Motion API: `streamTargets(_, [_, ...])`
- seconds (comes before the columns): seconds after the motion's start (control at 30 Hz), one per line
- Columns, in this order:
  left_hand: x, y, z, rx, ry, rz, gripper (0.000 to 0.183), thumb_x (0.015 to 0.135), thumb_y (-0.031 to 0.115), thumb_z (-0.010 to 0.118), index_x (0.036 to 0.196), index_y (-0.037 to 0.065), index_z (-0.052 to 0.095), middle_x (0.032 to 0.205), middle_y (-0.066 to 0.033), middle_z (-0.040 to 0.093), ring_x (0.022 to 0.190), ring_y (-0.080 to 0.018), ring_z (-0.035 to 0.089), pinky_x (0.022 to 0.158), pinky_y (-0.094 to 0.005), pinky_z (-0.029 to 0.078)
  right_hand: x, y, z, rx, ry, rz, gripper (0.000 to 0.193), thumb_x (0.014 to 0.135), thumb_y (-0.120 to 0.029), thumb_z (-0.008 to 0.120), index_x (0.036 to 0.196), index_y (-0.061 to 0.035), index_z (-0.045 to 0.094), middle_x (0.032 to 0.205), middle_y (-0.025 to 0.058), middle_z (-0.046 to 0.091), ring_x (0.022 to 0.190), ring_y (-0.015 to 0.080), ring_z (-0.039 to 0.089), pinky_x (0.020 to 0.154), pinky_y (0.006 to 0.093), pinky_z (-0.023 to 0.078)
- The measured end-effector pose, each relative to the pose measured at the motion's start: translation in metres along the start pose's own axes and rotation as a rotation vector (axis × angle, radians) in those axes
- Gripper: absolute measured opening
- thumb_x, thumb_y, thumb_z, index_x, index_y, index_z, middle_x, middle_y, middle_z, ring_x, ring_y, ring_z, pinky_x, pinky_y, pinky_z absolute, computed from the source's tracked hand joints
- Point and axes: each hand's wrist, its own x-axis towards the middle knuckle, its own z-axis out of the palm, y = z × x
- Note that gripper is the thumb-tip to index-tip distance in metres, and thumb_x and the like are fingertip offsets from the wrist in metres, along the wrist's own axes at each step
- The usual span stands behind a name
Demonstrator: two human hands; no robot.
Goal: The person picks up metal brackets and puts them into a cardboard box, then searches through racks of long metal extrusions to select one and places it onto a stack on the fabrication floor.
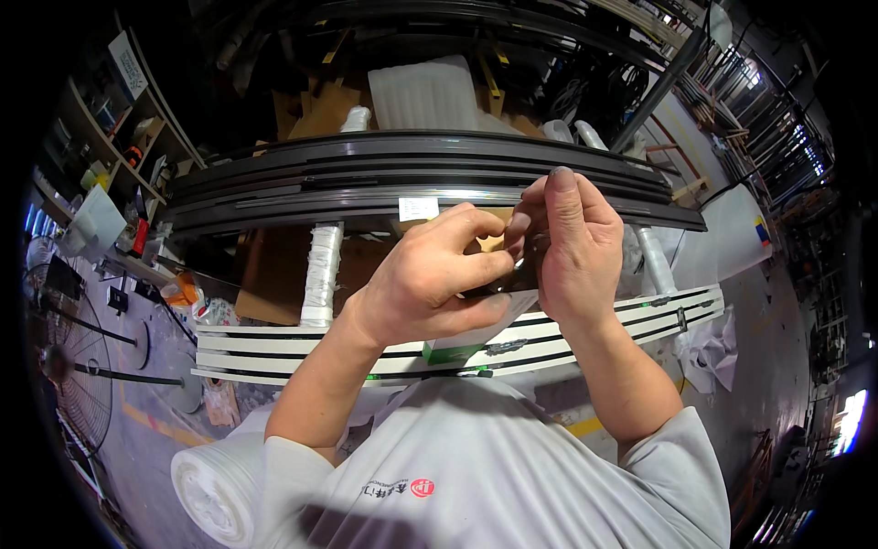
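Observation:
My left hand [416, 279] is raised in front of my chest, its fingers curled and pointing at the other hand. Close by, my right hand [581, 252] has its thumb up and its fingers bent inward. Between the fingertips shows a small whitish bit [519, 263]; what either hand grips is mostly hidden. Under the hands lies a box with a green end [455, 349], partly covered by my left hand. It rests on white profiles [274, 352] with black strips. Beyond them are long dark metal profiles [274, 183] with a white label [418, 209] on them.
Plastic-wrapped support bars [323, 274] run between the dark and white profiles. A floor fan [78, 389] stands at the left, below a shelf [137, 137] with tools. A wrapped roll [215, 489] lies at lower left. Foam sheeting [422, 94] sits at the back.

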Motion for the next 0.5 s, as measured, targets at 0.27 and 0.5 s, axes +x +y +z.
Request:
streamTargets(0.27, [-0.015,0.000,0.005,-0.111,0.169,-0.088,0.016,0.070,-0.004,0.064,0.086,-0.005,0.064,0.097,-0.0167,0.062,0.076,-0.0229,0.060,0.064,-0.0306,0.049,-0.013,-0.016,0.012,0.008,0.003,0.061,0.039,0.104,-0.034,0.052,0.095,0.0027,0.063,0.069,0.0052,0.065,0.062,0.0100,0.064,0.057,0.0217,0.052])
streamTargets(0.5, [-0.019,0.007,0.010,-0.097,0.317,-0.176,0.013,0.077,-0.002,0.060,0.089,-0.005,0.062,0.095,-0.0168,0.063,0.078,-0.0224,0.060,0.069,-0.0312,0.050,-0.013,-0.009,0.006,0.036,-0.134,0.068,0.038,0.104,-0.032,0.051,0.100,0.0043,0.062,0.074,0.0060,0.066,0.070,0.0101,0.065,0.067,0.0216,0.052])
